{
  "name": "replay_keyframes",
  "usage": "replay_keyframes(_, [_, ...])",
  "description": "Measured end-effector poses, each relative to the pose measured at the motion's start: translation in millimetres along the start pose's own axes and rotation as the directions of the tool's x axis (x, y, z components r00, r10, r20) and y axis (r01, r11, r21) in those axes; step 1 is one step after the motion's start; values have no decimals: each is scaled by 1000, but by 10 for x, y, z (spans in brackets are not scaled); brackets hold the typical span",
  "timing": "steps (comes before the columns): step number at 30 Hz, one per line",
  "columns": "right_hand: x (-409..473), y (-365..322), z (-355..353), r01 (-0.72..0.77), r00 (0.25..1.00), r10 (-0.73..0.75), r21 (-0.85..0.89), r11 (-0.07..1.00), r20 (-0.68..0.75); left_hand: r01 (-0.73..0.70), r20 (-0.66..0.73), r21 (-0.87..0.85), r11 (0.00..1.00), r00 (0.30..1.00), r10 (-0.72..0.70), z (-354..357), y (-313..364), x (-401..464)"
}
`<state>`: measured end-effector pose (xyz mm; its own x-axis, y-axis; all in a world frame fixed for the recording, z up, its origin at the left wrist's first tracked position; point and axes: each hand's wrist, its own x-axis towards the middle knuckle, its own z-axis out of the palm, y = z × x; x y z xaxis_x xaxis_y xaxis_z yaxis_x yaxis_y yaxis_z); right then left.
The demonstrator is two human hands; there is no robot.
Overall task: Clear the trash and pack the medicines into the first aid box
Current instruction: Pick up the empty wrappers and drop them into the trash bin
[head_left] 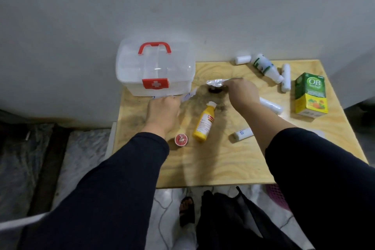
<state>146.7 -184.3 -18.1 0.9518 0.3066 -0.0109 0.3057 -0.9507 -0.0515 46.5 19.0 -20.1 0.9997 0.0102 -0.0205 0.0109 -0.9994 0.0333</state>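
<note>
Your left hand reaches palm-down toward 11 o'clock, fingers closed on a white paper scrap just in front of the first aid box. Your right hand pinches a crinkled silvery wrapper at 12 o'clock. The box is translucent plastic with a red handle, lid shut, overhanging the desk's far-left corner. A smooth yellow bottle lies between your wrists. The bare plywood nearest you is open.
</note>
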Motion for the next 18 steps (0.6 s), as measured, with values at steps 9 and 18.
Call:
replay_keyframes(9, [-300, 72, -483, -106, 970, 169, 318, 942, -176, 47, -145, -69, 996, 988, -57, -630, 196, -23])
replay_keyframes(18, [-882, 745, -973, -372, 849, 499, 476, 797, -173, -59, -211, -244, 968, 978, 6, -1178, 1198, 266])
